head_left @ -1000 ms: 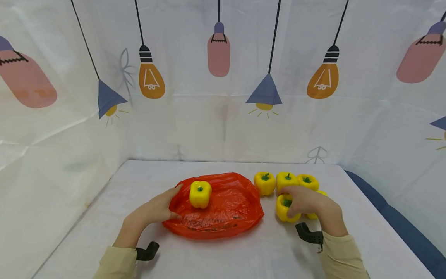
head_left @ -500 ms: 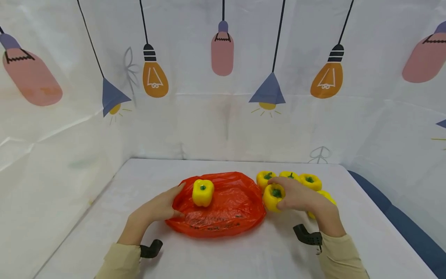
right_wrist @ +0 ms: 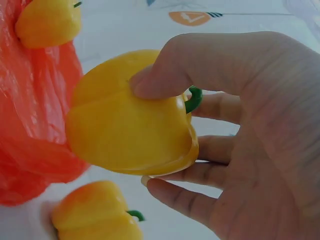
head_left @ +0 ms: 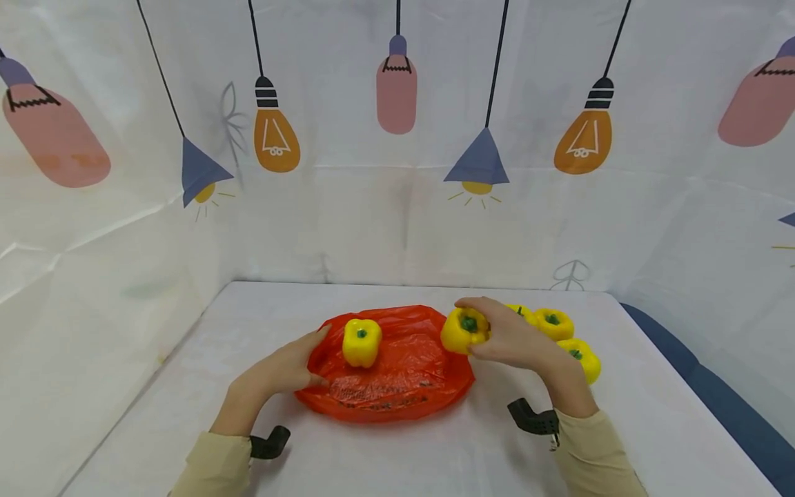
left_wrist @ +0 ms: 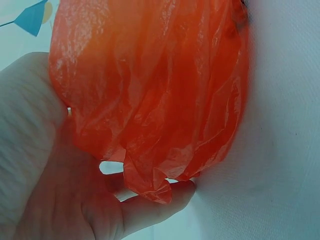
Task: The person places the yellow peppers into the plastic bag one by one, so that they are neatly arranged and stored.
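A yellow bell pepper (head_left: 464, 333) is gripped by my right hand (head_left: 512, 335) at the right rim of a red plastic bag (head_left: 404, 366). In the right wrist view the thumb presses its side, its green stem faces the palm, and the fingers lie behind it. My left hand (head_left: 282, 366) cups the bag's left end, with thumb and fingers spread around the plastic. In the left wrist view the fingers (left_wrist: 155, 210) pass behind the crumpled film. Another yellow bell pepper (head_left: 361, 343) sits within the bag's rim, towards the left.
Several more yellow bell peppers, such as one at the front (head_left: 579, 359) and one at the back (head_left: 554, 324), stand on the white table (head_left: 397, 462) beyond the right hand. One pepper (right_wrist: 97, 215) shows below the held one in the right wrist view. A patterned curtain (head_left: 348, 228) hangs behind.
My right hand has taken hold of a front bell pepper, lifted it and carried it left and back to the bag's right rim. The left hand stays at the bag.
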The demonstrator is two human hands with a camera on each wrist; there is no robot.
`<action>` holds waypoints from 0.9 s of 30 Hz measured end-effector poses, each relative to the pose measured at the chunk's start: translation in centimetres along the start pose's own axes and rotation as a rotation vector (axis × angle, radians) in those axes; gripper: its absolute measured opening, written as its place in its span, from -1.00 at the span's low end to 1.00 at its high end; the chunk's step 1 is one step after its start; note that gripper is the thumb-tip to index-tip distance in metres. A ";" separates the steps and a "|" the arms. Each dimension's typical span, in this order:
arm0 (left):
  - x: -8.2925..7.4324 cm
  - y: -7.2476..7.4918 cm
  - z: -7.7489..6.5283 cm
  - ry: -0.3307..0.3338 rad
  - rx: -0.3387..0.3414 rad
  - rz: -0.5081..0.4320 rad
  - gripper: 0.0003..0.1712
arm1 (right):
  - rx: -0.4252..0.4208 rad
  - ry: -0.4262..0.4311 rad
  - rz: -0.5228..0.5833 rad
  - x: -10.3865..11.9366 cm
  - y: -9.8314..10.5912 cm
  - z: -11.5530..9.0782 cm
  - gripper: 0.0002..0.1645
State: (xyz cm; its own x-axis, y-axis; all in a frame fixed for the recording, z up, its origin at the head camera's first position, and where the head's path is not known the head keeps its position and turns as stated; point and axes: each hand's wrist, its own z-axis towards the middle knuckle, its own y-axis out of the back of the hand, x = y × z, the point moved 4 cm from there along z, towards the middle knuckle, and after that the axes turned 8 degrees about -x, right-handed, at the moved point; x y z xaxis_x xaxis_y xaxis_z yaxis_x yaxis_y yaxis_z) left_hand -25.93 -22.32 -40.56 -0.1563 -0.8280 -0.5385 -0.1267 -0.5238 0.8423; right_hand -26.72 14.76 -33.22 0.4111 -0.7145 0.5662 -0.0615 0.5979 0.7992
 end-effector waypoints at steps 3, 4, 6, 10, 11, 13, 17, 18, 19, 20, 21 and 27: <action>0.0 0.1 0.0 0.000 -0.002 0.000 0.08 | 0.016 -0.006 0.018 0.1 -1.0 0.8 -0.11; 0.0 0.1 0.0 0.000 -0.003 0.002 0.08 | 0.022 -0.007 0.022 0.1 -1.4 1.1 -0.10; 0.0 0.1 0.0 -0.002 -0.003 0.004 0.07 | 0.030 -0.003 0.029 0.1 -2.1 1.7 -0.09; -0.1 0.1 0.0 0.001 0.000 0.011 0.07 | 0.050 0.001 0.023 0.4 -3.9 2.6 -0.07; -0.1 0.1 0.0 0.004 0.001 0.012 0.08 | 0.052 0.000 0.025 0.5 -4.4 2.8 -0.07; -0.2 0.1 -0.1 0.012 0.002 0.014 0.08 | 0.055 0.002 0.029 0.7 -5.4 3.1 -0.06; -0.2 0.0 -0.2 0.027 0.003 0.025 0.09 | 0.056 0.019 0.054 1.0 -7.5 3.8 -0.07; -0.2 0.0 -0.2 0.030 0.003 0.027 0.09 | 0.057 0.032 0.059 1.1 -8.0 3.9 -0.07; -0.1 0.0 -0.2 0.032 0.003 0.030 0.09 | 0.060 0.040 0.060 1.1 -8.4 4.0 -0.08; -0.1 0.0 -0.2 0.034 0.003 0.032 0.09 | 0.063 0.046 0.060 1.2 -8.9 4.1 -0.08; -0.1 0.0 -0.2 0.035 0.003 0.031 0.09 | 0.066 0.053 0.059 1.2 -9.2 4.2 -0.09; -0.2 -0.1 -0.1 0.022 -0.001 0.022 0.09 | 0.072 0.076 0.035 1.2 -10.6 4.5 -0.18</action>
State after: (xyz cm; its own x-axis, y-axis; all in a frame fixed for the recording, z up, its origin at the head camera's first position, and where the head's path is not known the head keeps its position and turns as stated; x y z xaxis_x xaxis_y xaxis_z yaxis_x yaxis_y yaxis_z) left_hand -25.80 -22.15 -40.50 -0.1370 -0.8434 -0.5195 -0.1221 -0.5060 0.8538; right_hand -29.71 5.92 -40.08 0.4756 -0.6624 0.5788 -0.1411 0.5920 0.7935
